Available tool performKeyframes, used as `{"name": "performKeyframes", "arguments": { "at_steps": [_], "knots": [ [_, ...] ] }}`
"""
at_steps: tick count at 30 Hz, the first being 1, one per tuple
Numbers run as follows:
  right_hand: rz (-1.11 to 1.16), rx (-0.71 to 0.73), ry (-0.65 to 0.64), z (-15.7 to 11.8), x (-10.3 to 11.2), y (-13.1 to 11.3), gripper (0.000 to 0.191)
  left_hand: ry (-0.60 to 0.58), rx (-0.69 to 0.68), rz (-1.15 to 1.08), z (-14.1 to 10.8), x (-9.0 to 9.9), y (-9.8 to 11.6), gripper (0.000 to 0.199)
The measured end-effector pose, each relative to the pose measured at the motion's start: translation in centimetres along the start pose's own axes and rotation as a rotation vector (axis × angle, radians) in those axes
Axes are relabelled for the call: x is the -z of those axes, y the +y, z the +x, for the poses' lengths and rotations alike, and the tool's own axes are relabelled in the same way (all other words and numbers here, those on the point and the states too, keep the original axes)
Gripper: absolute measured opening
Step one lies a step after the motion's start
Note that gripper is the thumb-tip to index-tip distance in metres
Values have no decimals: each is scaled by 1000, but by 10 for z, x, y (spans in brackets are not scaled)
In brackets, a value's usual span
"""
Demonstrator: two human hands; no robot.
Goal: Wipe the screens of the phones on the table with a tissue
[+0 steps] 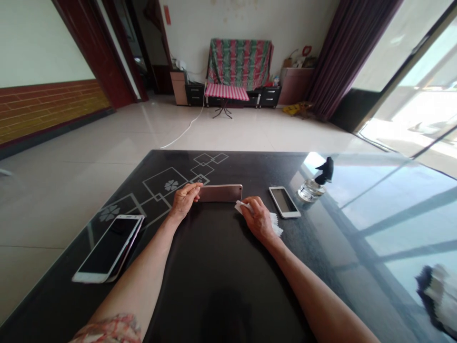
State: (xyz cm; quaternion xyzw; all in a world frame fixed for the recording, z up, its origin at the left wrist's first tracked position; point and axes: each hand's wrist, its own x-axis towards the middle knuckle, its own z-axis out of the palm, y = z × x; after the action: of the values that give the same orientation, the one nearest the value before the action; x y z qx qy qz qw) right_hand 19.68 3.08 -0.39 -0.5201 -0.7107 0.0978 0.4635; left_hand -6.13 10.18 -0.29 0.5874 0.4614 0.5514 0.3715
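The tabletop (214,267) looks glossy and smooth, the spray bottle (311,190) clear, its nozzle (325,170) black plastic.

purple curtain (348,52), striped table (232,92), cable (189,126)

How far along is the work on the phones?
Nothing visible confirms a finished phone. The left hand holds the pinkish phone, the right hand a white cloth near it. The large white phone and smaller white phone lie untouched; whether they're done or left isn't visible.

L sleeve (111,329) reddish/pale patterned, looks checked, edge bunched nr elbow; hands (256,217) bare
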Motion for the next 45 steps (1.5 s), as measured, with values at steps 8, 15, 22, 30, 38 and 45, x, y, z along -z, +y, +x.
{"name": "performKeyframes", "arguments": {
  "at_steps": [8,15,22,30,38,45],
  "knots": [
    [0,-4,22,-2,0,1,12,13,9,12,1,2,-1,33],
    [-71,-8,121,30,-5,3,15,30,7,36,1,0,3,33],
    [-43,59,320,59,-23,23,18,53,9,97,1,-2,6,35],
    [-131,81,244,47,-18,24,9,43,18,119,2,0,2,36],
    [-64,82,164,53,-23,22,9,2,1,107,2,2,0,33],
    [-67,-35,139,57,-30,31,15,-33,-51,123,1,4,1,29]
  ]
}}
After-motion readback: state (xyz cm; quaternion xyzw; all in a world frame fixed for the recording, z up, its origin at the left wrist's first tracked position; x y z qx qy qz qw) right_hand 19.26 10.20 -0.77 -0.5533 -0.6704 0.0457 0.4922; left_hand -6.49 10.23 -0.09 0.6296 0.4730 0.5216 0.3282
